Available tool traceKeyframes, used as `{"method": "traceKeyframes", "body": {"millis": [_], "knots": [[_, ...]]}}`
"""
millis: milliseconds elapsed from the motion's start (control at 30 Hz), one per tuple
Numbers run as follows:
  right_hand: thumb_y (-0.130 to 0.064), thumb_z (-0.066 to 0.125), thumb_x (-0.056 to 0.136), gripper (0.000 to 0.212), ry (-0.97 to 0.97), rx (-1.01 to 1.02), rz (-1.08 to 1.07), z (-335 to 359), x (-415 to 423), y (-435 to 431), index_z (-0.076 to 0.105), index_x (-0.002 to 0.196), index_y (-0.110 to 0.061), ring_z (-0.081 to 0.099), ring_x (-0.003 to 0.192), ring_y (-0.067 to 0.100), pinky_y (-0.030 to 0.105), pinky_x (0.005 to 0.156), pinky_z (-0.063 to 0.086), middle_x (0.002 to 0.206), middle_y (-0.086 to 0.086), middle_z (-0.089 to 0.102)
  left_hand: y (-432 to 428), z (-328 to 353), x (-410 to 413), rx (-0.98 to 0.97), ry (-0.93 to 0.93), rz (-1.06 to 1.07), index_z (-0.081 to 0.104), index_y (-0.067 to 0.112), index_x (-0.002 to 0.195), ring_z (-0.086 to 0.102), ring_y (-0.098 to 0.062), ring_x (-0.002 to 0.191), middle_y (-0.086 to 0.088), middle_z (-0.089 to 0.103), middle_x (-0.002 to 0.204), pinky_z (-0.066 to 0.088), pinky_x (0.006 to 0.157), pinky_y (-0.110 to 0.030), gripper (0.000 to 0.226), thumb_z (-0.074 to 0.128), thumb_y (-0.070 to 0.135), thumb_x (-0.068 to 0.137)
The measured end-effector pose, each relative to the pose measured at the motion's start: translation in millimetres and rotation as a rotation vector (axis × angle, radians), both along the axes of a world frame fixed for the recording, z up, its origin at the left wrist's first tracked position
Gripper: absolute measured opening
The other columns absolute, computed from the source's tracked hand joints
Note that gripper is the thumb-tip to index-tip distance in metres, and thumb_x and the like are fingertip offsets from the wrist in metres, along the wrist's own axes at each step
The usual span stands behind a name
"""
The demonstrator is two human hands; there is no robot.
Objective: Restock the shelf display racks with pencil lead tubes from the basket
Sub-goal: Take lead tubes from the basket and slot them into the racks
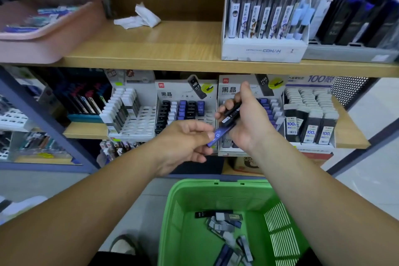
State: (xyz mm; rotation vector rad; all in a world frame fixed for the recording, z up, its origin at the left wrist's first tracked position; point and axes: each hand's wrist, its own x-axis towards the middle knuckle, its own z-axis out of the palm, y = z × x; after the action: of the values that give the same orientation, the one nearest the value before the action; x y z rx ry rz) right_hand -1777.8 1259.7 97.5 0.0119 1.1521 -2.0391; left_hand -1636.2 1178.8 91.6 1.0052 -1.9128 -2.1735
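Lying loose across the green basket's (216, 196) floor are grey, black and blue lead tubes (224, 220); the left hand (183, 142) pinches a blue tube (217, 136) between thumb and curled fingers; the right hand (250, 123) grips several black tubes (232, 112) before the part-filled display racks (172, 93) at the lower shelf's front edge.
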Motion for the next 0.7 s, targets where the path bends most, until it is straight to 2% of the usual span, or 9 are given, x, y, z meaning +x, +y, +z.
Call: {"method": "traceKeyframes", "body": {"millis": [67, 133, 200, 267, 333, 433, 533, 600, 700], "knots": [[-0.054, 0.05, 0.103, 0.043, 0.085, 0.086, -0.028, -3.1, -6.9, -0.7, 0.047, 0.08, -0.018, 0.049, 0.055, 0.019, 0.038, 0.069, 0.051, 0.059, 0.0, 0.044, -8.2, -2.8, 5.0, -0.113, -0.059, -0.003, 0.071, 0.012, 0.115, 0.069, -0.012, 0.072, -0.006, 0.07, 0.093, 0.057, 0.064, -0.027, 0.015, 0.064, 0.011, 0.102], [-0.055, 0.05, 0.103, 0.043, 0.185, 0.165, -0.024, -4.0, -10.9, 2.2, 0.046, 0.083, -0.018, 0.047, 0.051, 0.019, 0.036, 0.06, 0.05, 0.056, -0.002, 0.042, -16.9, -5.8, 9.2, -0.174, -0.066, 0.025, 0.07, 0.011, 0.113, 0.068, -0.013, 0.071, -0.007, 0.068, 0.095, 0.057, 0.064, -0.027, 0.013, 0.061, 0.01, 0.103], [-0.061, 0.052, 0.1, 0.046, 0.253, 0.221, 0.054, -2.4, -11.7, 7.8, 0.045, 0.082, -0.019, 0.034, 0.047, 0.018, 0.028, 0.045, 0.034, 0.054, -0.003, 0.035, -23.8, -8.5, 11.0, -0.21, -0.051, 0.052, 0.07, 0.011, 0.112, 0.069, -0.014, 0.071, -0.009, 0.068, 0.095, 0.059, 0.065, -0.027, 0.013, 0.062, 0.01, 0.103], [-0.071, 0.051, 0.095, 0.053, 0.232, 0.247, 0.21, 0.3, -10.8, 13.9, 0.048, 0.079, -0.021, 0.024, 0.047, 0.016, 0.026, 0.043, 0.018, 0.056, -0.003, 0.032, -29.9, -10.5, 9.9, -0.27, -0.04, 0.077, 0.071, 0.012, 0.111, 0.069, -0.014, 0.071, -0.009, 0.069, 0.093, 0.061, 0.068, -0.028, 0.013, 0.063, 0.008, 0.102], [-0.072, 0.049, 0.093, 0.055, 0.135, 0.226, 0.37, 0.1, -11.8, 19.9, 0.054, 0.08, -0.019, 0.023, 0.048, 0.015, 0.025, 0.044, 0.013, 0.059, -0.002, 0.036, -35.8, -11.8, 6.1, -0.326, -0.027, 0.095, 0.072, 0.012, 0.11, 0.068, -0.013, 0.072, -0.008, 0.071, 0.09, 0.063, 0.072, -0.026, 0.016, 0.063, 0.002, 0.1], [-0.053, 0.058, 0.094, 0.036, 0.142, 0.238, 0.509, -5.8, -14.6, 26.3, 0.056, 0.091, -0.017, 0.026, 0.047, 0.014, 0.022, 0.041, 0.014, 0.065, 0.001, 0.044, -44.5, -13.3, -1.3, -0.355, -0.038, 0.109, 0.071, 0.01, 0.112, 0.072, -0.016, 0.075, -0.01, 0.073, 0.091, 0.062, 0.075, -0.025, 0.017, 0.063, 0.001, 0.1], [-0.031, 0.069, 0.095, 0.021, 0.386, 0.382, 0.512, -15.2, -15.0, 32.3, 0.058, 0.104, -0.015, 0.03, 0.046, 0.013, 0.02, 0.041, 0.018, 0.071, 0.003, 0.053, -51.7, -13.8, -8.0, -0.38, -0.043, 0.121, 0.071, 0.009, 0.112, 0.067, -0.016, 0.069, -0.01, 0.072, 0.086, 0.061, 0.07, -0.027, 0.015, 0.066, 0.003, 0.099], [-0.022, 0.066, 0.095, 0.02, 0.463, 0.459, 0.48, -18.2, -14.1, 34.5, 0.057, 0.112, -0.015, 0.032, 0.047, 0.014, 0.022, 0.043, 0.019, 0.077, 0.005, 0.054, -55.6, -13.3, -13.9, -0.467, -0.04, 0.158, 0.071, 0.014, 0.109, 0.065, -0.013, 0.065, -0.009, 0.07, 0.086, 0.057, 0.062, -0.025, 0.016, 0.071, 0.005, 0.096], [-0.002, 0.054, 0.094, 0.026, 0.338, 0.414, 0.557, -19.2, -12.4, 36.7, 0.048, 0.116, -0.014, 0.04, 0.051, 0.016, 0.025, 0.044, 0.02, 0.091, 0.013, 0.054, -61.2, -17.4, -25.6, -0.658, -0.036, 0.24, 0.069, 0.017, 0.102, 0.063, -0.014, 0.073, -0.005, 0.067, 0.09, 0.055, 0.061, -0.018, 0.023, 0.081, 0.004, 0.087]]}}
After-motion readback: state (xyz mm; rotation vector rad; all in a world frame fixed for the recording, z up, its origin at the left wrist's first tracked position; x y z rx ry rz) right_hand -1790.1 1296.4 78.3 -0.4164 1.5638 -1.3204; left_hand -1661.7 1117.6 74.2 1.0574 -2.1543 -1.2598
